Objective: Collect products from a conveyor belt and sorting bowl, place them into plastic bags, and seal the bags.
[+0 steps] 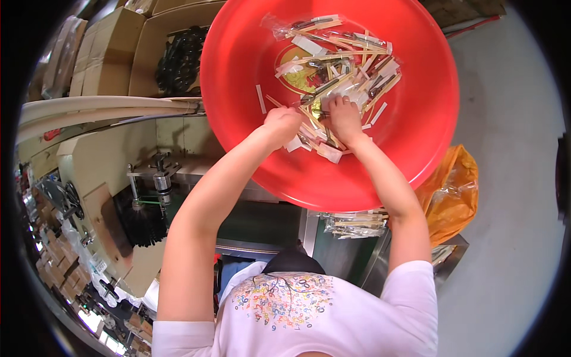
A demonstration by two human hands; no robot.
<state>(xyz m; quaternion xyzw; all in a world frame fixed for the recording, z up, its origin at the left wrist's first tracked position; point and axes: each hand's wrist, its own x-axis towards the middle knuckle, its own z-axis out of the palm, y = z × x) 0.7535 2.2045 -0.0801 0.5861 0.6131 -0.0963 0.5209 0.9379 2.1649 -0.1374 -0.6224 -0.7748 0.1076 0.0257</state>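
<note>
A big round red plastic basin point(416, 119) holds a loose pile of clear-wrapped cutlery packets point(342, 56), with pale wooden chopsticks, dark spoon-like pieces and white paper slips showing through. At the pile's near left edge my left hand point(284, 126) is closed, its fingers curled inward; what they hold is hidden. My right hand point(346, 121) lies on the near middle of the pile. Its fingers reach forward, slightly bent and apart, touching white-papered packets. A ring shows on one finger. Both forearms cross the basin's near rim.
Cardboard boxes point(110, 50) stand at the far left, one holding black items point(181, 59). A machine with a black round brush point(141, 217) is on the left. More wrapped packets point(357, 223) lie below the basin's near rim, beside an orange plastic bag point(455, 196).
</note>
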